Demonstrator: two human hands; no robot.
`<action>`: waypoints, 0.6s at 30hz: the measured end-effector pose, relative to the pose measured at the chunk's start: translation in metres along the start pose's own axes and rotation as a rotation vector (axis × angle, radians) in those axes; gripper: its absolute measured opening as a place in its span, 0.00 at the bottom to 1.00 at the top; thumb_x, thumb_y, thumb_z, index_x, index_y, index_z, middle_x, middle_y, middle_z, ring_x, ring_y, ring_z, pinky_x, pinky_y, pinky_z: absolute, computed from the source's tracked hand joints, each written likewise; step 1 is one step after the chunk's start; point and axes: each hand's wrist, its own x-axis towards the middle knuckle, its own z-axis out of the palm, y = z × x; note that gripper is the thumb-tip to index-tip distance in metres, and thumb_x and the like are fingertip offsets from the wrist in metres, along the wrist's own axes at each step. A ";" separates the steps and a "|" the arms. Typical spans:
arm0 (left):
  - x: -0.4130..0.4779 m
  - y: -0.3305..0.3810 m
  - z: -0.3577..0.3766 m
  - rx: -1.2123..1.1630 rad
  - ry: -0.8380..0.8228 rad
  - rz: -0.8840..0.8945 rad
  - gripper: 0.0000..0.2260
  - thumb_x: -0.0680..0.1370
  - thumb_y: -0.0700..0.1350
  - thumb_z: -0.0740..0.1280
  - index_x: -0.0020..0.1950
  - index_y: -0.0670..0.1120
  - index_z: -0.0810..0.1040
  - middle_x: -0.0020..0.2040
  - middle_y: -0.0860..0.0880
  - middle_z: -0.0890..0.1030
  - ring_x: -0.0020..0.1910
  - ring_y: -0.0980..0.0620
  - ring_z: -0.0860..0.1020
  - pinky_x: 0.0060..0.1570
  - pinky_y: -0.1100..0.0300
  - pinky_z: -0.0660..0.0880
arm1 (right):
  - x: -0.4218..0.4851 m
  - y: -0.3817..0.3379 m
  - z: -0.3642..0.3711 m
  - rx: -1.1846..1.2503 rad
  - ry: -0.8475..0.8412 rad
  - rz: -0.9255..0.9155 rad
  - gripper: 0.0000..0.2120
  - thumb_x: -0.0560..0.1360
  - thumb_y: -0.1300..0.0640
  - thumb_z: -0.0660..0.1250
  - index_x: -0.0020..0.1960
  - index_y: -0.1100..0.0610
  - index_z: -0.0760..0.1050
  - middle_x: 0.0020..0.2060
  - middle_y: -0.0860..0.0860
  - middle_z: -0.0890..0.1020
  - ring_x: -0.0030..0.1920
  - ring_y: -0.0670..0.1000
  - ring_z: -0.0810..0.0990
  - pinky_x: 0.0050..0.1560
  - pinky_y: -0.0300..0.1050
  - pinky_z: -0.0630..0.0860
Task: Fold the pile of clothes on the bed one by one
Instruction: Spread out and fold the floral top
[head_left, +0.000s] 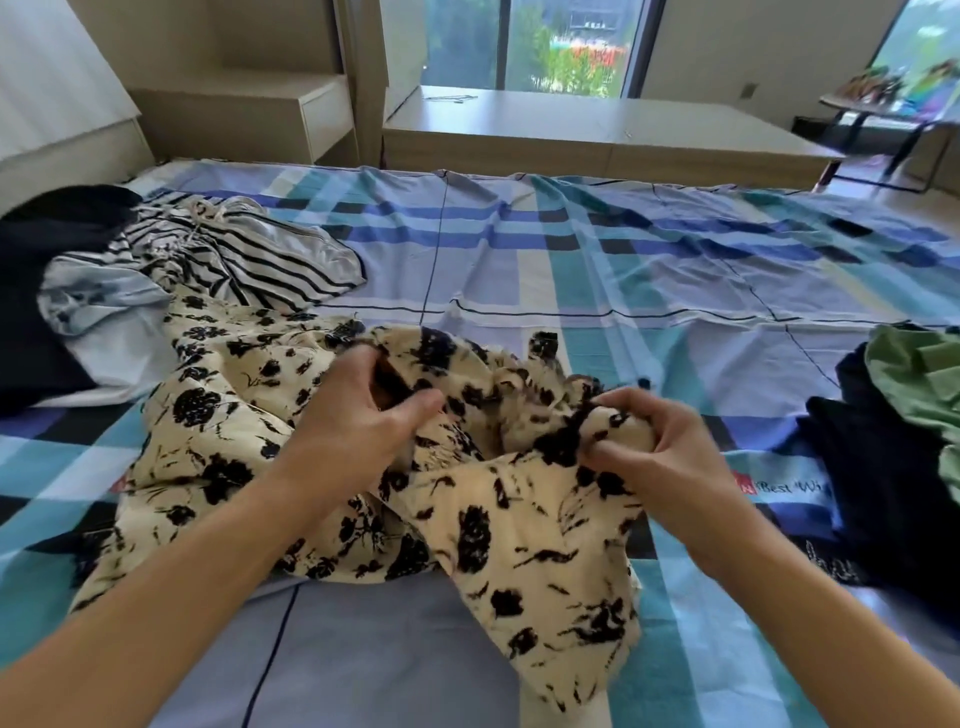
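Bedroom w/ a bed (571, 270) under a blue, teal & white plaid sheet, seen from its near edge. Cream floral garment (519, 545) w/ black flower print lies crumpled on the near-left part of the bed, right in front of the person. One flap trails toward the near edge; the rest spreads left.

Left hand (353, 410) is dug into the fabric near its middle, fingers curled under a fold and thumb on top, gripping the floral garment. Right hand (660, 441) sits just to the right, fingers & thumb bunched round a wad of the same cloth, pinching it tight. Both forearms are bare, coming in from the bottom corners.

Behind-left, touching the garment's far edge, is a rumpled black & white striped top (270, 265). Next to that is a pale blue piece (98, 306), w/ a dark navy garment (47, 249) at the far-left edge, partly under the blue one.

At the bed's right edge, well apart from the hands, a green garment (919, 374) lies on a dark item (883, 467); can't tell if either is folded. Red & white print on the sheet near that stack is only partly readable.

Beyond the bed:
- low light-wood platform (597, 130) along a window (530, 41) w/ greenery outside
- stepped wood shelving (249, 114) at left
- small table (872, 109) far right, w/ colourful stuff on it too blurred to ID
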 end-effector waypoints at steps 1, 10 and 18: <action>0.002 -0.001 -0.003 0.064 0.092 -0.031 0.07 0.75 0.52 0.73 0.44 0.52 0.77 0.36 0.54 0.83 0.34 0.57 0.82 0.30 0.68 0.75 | 0.003 -0.002 -0.007 -0.002 0.047 -0.048 0.14 0.68 0.69 0.76 0.45 0.51 0.82 0.37 0.53 0.86 0.34 0.47 0.83 0.33 0.37 0.79; 0.017 -0.010 -0.036 0.292 0.088 -0.311 0.20 0.76 0.61 0.69 0.60 0.48 0.79 0.37 0.51 0.83 0.37 0.52 0.81 0.41 0.55 0.76 | 0.021 -0.009 -0.080 -0.148 0.171 -0.214 0.16 0.58 0.54 0.82 0.33 0.52 0.74 0.43 0.42 0.76 0.35 0.40 0.78 0.33 0.27 0.73; 0.005 0.010 -0.068 0.100 -0.393 -0.095 0.19 0.72 0.61 0.66 0.61 0.57 0.79 0.51 0.56 0.86 0.33 0.47 0.84 0.29 0.64 0.76 | 0.015 0.008 -0.119 -0.841 -0.580 0.235 0.31 0.61 0.25 0.73 0.38 0.53 0.79 0.32 0.48 0.81 0.32 0.45 0.75 0.36 0.39 0.70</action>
